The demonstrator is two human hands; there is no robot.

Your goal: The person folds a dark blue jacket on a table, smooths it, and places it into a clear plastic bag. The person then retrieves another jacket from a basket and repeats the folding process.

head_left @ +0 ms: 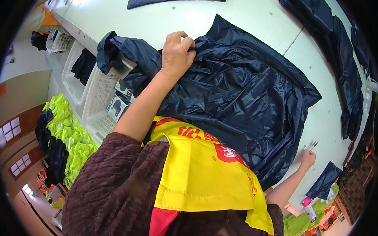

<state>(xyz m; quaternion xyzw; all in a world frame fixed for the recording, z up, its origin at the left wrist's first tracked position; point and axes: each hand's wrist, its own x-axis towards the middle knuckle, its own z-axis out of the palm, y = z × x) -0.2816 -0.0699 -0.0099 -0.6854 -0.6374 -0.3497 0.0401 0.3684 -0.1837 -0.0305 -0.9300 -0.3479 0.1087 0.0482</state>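
Observation:
A shiny dark navy jacket (pixel 240 90) lies spread and wrinkled over the white table in front of me. Its left end, with a loose sleeve-like part (pixel 133 51), hangs past the table's edge over a white basket. My left hand (pixel 177 53) is closed on the jacket's upper left edge, where a zipper seems to run; the fingertips are partly hidden. Out at the right, beside the jacket and apart from it, my right hand (pixel 308 158) is closed round a small pair of thread snips (pixel 313 145) with the metal blades pointing away from me.
White plastic baskets (pixel 99 96) stand at the left, one holding printed packets (pixel 116 107). Bright yellow-green garments (pixel 65 130) are heaped beyond them. More dark garments lie on the table (pixel 188 20), along its right side (pixel 335 48) and at its near right corner (pixel 325 179).

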